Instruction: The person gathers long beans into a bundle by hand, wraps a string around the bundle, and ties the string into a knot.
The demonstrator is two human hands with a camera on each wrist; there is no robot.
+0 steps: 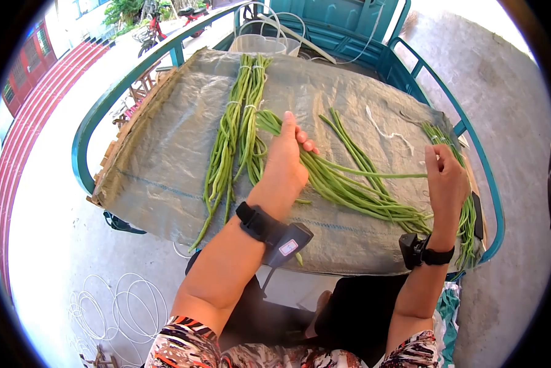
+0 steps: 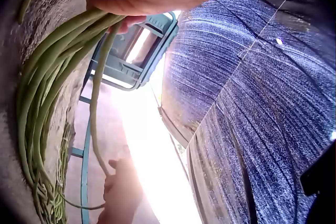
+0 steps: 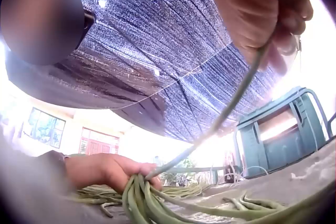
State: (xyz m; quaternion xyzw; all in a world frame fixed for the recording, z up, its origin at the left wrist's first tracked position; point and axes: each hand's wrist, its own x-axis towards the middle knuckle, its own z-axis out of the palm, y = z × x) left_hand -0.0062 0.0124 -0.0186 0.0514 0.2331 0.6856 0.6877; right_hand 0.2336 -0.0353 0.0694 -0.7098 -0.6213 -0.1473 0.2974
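My left hand [image 1: 286, 161] grips a bunch of long green beans [image 1: 343, 187] near one end, and the rest of the bunch trails right over the grey sheet. In the right wrist view the left hand [image 3: 113, 171] has its fingers round the gathered beans [image 3: 140, 198]. Raised at the right, my right hand [image 1: 447, 181] pinches a single long bean [image 3: 231, 103], which stretches across to the bunch. Left of the left hand lie two tied bundles of beans [image 1: 225, 141]. Between the hands, a few loose beans [image 1: 356, 147] rest on the sheet.
The grey sheet [image 1: 159, 147] covers a cart bed with teal rails [image 1: 121, 69]. More beans [image 1: 466, 214] lie at its right edge, near white string [image 1: 386, 132]. A clear plastic container [image 1: 260, 44] stands at the back. Coiled white wire [image 1: 125, 306] lies on the ground.
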